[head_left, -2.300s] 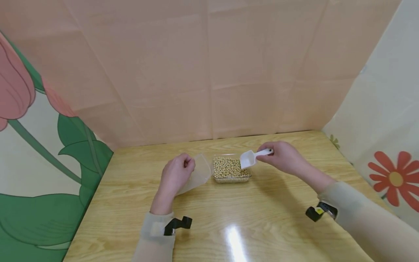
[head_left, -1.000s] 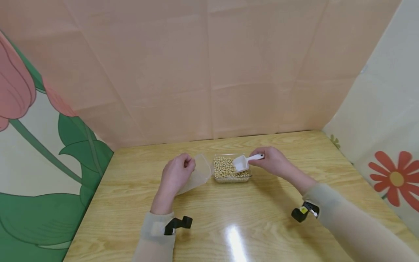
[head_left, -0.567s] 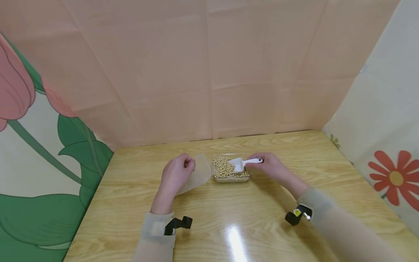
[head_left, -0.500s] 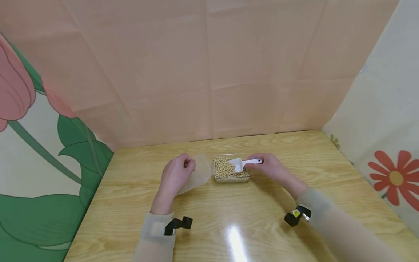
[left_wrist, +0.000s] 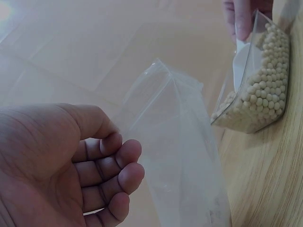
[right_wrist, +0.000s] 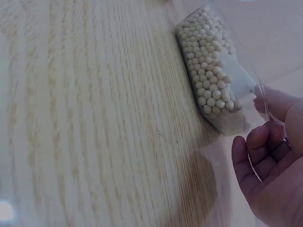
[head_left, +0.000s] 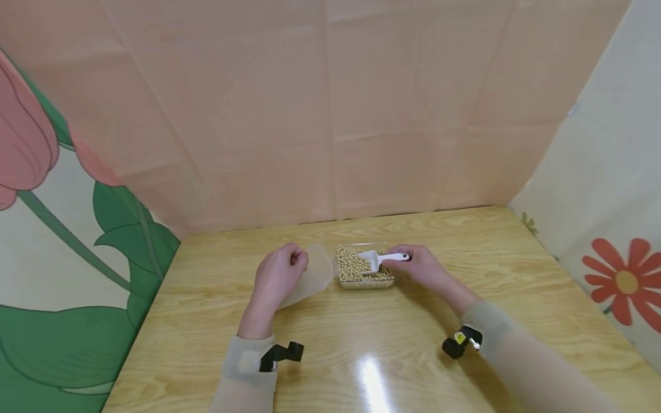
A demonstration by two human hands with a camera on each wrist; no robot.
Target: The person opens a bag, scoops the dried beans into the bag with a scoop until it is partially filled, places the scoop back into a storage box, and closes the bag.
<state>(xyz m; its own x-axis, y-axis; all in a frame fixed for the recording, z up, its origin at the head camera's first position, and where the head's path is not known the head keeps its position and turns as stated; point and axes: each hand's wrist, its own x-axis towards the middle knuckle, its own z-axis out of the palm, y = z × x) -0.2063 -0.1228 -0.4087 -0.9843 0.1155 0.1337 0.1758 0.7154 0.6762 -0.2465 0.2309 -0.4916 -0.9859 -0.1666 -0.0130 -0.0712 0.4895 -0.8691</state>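
Observation:
A clear rectangular container [head_left: 366, 283] on the table holds round pale soybeans [head_left: 350, 265]. My right hand [head_left: 420, 266] pinches the handle of a small white scoop [head_left: 370, 261], whose blade is sunk into the beans with some lying in it. In the right wrist view the thumb and fingers of that hand are at the container's end wall. To the left, my left hand [head_left: 279, 272] pinches the edge of a clear plastic bag [left_wrist: 182, 142] between thumb and index finger, the other fingers loosely curled. The bag stands with its mouth near the container's left side.
The wood-grain table [head_left: 330, 344] ends at a pink cloth-like backdrop [head_left: 330, 115] behind the container. A wall with painted leaves and a tulip [head_left: 129, 246] is on the left, and one with a red flower [head_left: 626, 281] on the right.
My right hand has moved left and lower, bringing the scoop from above the container's right side down into the beans. The left hand and bag have stayed in place.

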